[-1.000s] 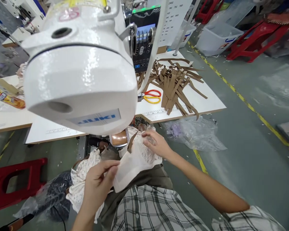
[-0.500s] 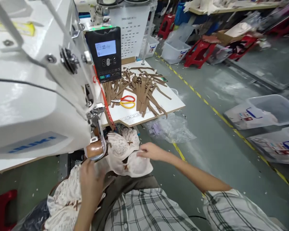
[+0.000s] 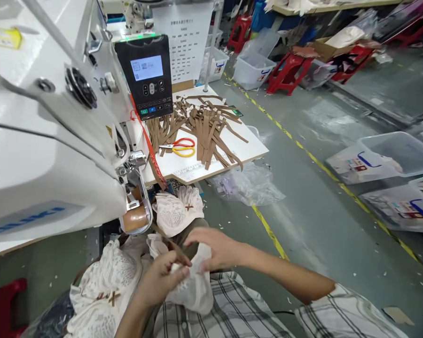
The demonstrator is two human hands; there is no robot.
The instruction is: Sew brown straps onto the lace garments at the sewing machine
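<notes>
My left hand (image 3: 162, 277) and my right hand (image 3: 216, 249) meet over my lap and both pinch a white lace fabric piece (image 3: 193, 288) with a thin brown strip running from it toward the machine. The white sewing machine (image 3: 52, 141) fills the left side, its brown cylinder arm (image 3: 136, 218) just above my hands. Another lace cup piece (image 3: 176, 211) hangs beside that arm. More lace pieces (image 3: 105, 291) lie heaped on my left knee.
A control panel (image 3: 148, 77) stands behind the machine. On the white table (image 3: 250, 150) lie several brown strips (image 3: 204, 126) and red-yellow scissors (image 3: 179, 146). A plastic bag (image 3: 246, 185) lies on the floor. Clear bins (image 3: 391, 162) and red stools (image 3: 289, 70) stand further off.
Both hands came down from the machine's arm toward my lap and closed together on one lace piece. The camera view shifted slightly left and down.
</notes>
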